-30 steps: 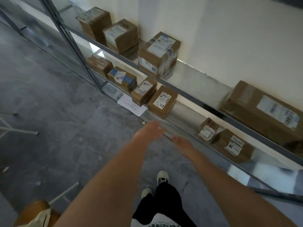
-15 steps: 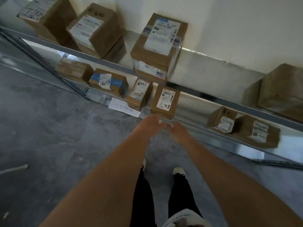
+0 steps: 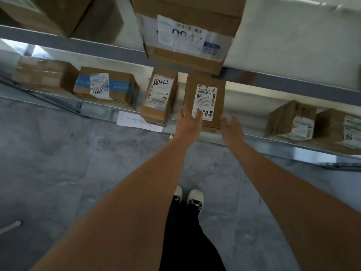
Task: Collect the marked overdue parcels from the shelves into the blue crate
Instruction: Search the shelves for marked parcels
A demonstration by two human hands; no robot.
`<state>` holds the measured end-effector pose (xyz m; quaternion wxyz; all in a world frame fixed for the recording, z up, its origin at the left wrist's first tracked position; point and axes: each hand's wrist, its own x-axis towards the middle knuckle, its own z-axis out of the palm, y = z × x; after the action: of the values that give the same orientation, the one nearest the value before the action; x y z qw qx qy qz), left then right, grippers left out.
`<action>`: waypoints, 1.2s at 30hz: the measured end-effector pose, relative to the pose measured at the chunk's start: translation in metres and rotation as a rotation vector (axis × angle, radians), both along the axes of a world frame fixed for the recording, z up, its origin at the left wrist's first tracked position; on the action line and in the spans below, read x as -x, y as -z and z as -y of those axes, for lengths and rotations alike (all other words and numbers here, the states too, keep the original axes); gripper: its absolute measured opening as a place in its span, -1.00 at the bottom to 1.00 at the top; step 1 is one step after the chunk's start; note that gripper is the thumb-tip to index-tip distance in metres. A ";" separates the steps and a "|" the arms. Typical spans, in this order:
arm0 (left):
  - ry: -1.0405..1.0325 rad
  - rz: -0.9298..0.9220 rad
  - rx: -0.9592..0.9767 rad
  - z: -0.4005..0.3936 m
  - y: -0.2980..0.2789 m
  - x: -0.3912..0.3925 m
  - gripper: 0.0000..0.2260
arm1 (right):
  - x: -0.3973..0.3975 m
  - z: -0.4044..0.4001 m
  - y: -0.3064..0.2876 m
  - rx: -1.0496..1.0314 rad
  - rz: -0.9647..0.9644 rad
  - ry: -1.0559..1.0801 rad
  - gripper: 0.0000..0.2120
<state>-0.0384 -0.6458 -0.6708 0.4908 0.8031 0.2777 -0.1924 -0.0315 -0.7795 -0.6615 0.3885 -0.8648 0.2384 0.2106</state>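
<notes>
Progress looks early, as far as this view tells: no blue crate is in sight, and every parcel visible sits on the shelves, so I cannot say how many have already been collected. The step in hand seems to be the pick-up of one parcel from the lower shelf (image 3: 254, 138), a brown cardboard box (image 3: 205, 94) with a white shipping label and black handwriting at its near end. It stands at the front edge of that shelf, just right of a similar labelled box (image 3: 159, 98) and below a larger box (image 3: 187, 34) on the upper shelf (image 3: 293, 83).

Both arms reach forward and down. The left hand (image 3: 190, 119) lies against the near left corner of the parcel, fingers extended and fairly straight, fingertips over the label's lower edge; it touches but does not yet grip. The right hand (image 3: 231, 129) hovers just beside the parcel's near right corner, fingers spread and relaxed, holding nothing; whether it touches the cardboard I cannot tell.

Left to do, by my judgement: close both hands on the box, lift it, carry it to the crate, then check the remaining parcels, among them a blue-taped box (image 3: 106, 88) farther left and two boxes (image 3: 293, 120) to the right.
</notes>
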 end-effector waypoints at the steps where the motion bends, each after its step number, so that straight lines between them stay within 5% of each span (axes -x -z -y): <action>1: -0.012 -0.002 0.008 -0.003 0.030 -0.010 -0.28 | -0.008 -0.001 0.009 -0.025 0.004 0.049 -0.43; 8: -0.271 -0.087 0.281 -0.016 0.023 -0.063 -0.51 | -0.050 -0.010 0.043 -0.099 0.030 0.126 -0.44; 14: -0.281 -0.201 0.429 -0.019 0.021 -0.072 -0.68 | -0.067 -0.020 0.055 -0.220 -0.007 0.102 -0.56; 20: -0.237 0.003 0.417 -0.020 0.035 -0.044 -0.65 | -0.038 -0.014 0.052 -0.277 0.160 0.125 -0.72; 26: -0.249 0.260 0.292 -0.005 0.031 -0.010 -0.68 | -0.001 -0.019 0.056 -0.161 0.369 0.068 -0.44; 36: -0.297 0.122 0.312 -0.001 0.034 -0.023 -0.69 | -0.012 -0.007 0.053 -0.234 0.199 0.183 -0.55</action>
<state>-0.0152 -0.6453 -0.7044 0.6479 0.6780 0.3294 -0.1096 -0.0191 -0.7724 -0.7142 0.5258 -0.8049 0.2503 0.1143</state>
